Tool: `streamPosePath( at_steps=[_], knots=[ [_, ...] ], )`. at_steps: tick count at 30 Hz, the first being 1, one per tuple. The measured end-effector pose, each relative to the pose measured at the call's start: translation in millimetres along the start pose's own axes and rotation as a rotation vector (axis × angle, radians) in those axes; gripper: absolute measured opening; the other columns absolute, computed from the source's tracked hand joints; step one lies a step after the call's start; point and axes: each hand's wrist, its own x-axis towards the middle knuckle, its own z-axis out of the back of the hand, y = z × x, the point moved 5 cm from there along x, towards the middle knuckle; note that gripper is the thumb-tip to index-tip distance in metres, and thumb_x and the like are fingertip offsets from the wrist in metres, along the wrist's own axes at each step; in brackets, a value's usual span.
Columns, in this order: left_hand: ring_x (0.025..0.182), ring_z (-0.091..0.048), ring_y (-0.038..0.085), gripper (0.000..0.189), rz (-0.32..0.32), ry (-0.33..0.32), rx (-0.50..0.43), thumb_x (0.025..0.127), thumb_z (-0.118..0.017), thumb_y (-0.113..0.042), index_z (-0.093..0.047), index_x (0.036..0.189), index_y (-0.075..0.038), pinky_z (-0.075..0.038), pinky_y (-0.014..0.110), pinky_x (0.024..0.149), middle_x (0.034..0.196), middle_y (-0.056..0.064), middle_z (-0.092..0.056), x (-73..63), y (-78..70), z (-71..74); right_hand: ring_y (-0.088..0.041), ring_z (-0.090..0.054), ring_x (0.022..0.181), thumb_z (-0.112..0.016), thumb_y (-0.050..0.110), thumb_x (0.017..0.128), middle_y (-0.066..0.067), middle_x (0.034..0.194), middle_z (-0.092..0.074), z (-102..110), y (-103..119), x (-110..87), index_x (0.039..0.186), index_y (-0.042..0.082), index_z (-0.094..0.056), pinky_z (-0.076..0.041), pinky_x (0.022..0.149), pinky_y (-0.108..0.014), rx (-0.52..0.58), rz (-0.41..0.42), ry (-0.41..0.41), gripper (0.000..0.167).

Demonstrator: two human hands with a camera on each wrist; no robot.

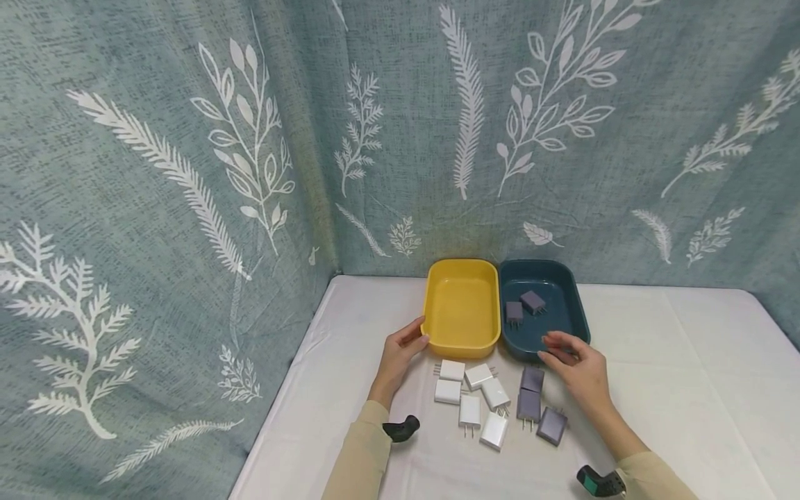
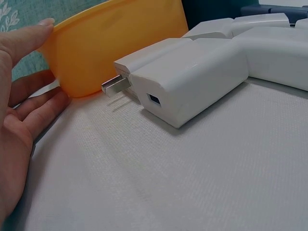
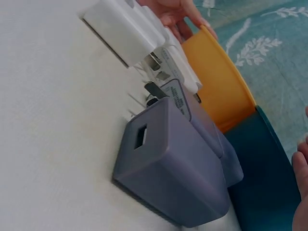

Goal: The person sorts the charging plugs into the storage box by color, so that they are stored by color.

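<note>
My left hand (image 1: pixel 398 357) is at the front left corner of a yellow tray (image 1: pixel 462 312). In the left wrist view, its thumb (image 2: pixel 36 36) touches the tray's rim while the fingers (image 2: pixel 41 113) lie low against the wall. Over the front edge of a dark teal tray (image 1: pixel 565 295) is my right hand (image 1: pixel 581 371), fingers loosely bent and nothing visible in them. Two purple-grey charger plugs (image 1: pixel 532 301) lie inside the teal tray. Three more purple-grey charger plugs (image 1: pixel 552 426) are on the table near the right hand. Several white charger plugs (image 1: pixel 470 411) lie in front of the yellow tray.
Both trays stand side by side at the back of a table with a white cloth (image 1: pixel 675 361). A blue-green curtain (image 1: pixel 412 139) with white leaf prints hangs behind and to the left. Black wrist devices (image 1: pixel 403 428) are on both forearms.
</note>
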Motion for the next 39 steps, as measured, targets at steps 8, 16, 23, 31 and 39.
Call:
streamPosePath(
  at_steps=[8, 16, 23, 31, 39],
  knots=[
    [0.132, -0.053, 0.02, 0.049, -0.036, -0.041, 0.009, 0.09, -0.071, -0.029, -0.058, 0.136, -0.022, -0.045, 0.027, 0.108, 0.142, 0.003, -0.057, -0.4, 1.4, -1.3, -0.005, -0.071, 0.094, -0.076, -0.002, 0.08, 0.018, 0.102, -0.07, 0.4, -1.4, -6.7, 0.116, -0.013, -0.06, -0.057, 0.081, -0.015, 0.035, -0.016, 0.023, 0.041],
    [0.13, -0.055, 0.018, 0.045, -0.042, -0.053, 0.021, 0.09, -0.07, -0.028, -0.06, 0.134, -0.024, -0.047, 0.028, 0.107, 0.14, 0.0, -0.059, -0.8, 1.1, -1.6, -0.004, -0.071, 0.093, -0.075, -0.007, 0.079, 0.015, 0.099, -0.071, -1.1, -6.0, -12.8, 0.113, -0.016, -0.06, -0.057, 0.081, -0.015, 0.091, -0.026, 0.018, 0.038],
    [0.133, -0.053, 0.02, 0.048, -0.028, -0.046, 0.016, 0.09, -0.07, -0.027, -0.058, 0.136, -0.022, -0.045, 0.031, 0.109, 0.142, 0.001, -0.056, -1.2, 1.1, -2.0, -0.007, -0.072, 0.09, -0.075, -0.009, 0.078, 0.012, 0.097, -0.073, -0.1, -11.1, -18.8, 0.11, -0.016, -0.061, -0.057, 0.079, -0.016, 0.1, -0.03, 0.005, 0.036],
    [0.133, -0.052, 0.022, 0.051, -0.035, -0.038, 0.016, 0.09, -0.07, -0.029, -0.056, 0.138, -0.021, -0.043, 0.031, 0.11, 0.144, 0.004, -0.055, -1.6, -0.2, -2.1, -0.002, -0.071, 0.087, -0.075, -0.009, 0.077, 0.009, 0.096, -0.073, -0.3, -17.0, -23.8, 0.11, -0.016, -0.062, -0.057, 0.078, -0.015, 0.067, -0.038, 0.012, 0.036],
    [0.129, -0.056, 0.021, 0.048, -0.053, -0.053, 0.003, 0.089, -0.071, -0.025, -0.059, 0.135, -0.018, -0.049, 0.025, 0.104, 0.141, 0.005, -0.058, -1.0, -0.8, -2.5, 0.002, -0.068, 0.085, -0.078, -0.003, 0.077, -0.025, 0.104, -0.071, -0.6, -24.2, -25.5, 0.109, -0.007, -0.067, -0.056, 0.075, -0.011, -0.09, -0.061, 0.01, 0.034]
  ],
)
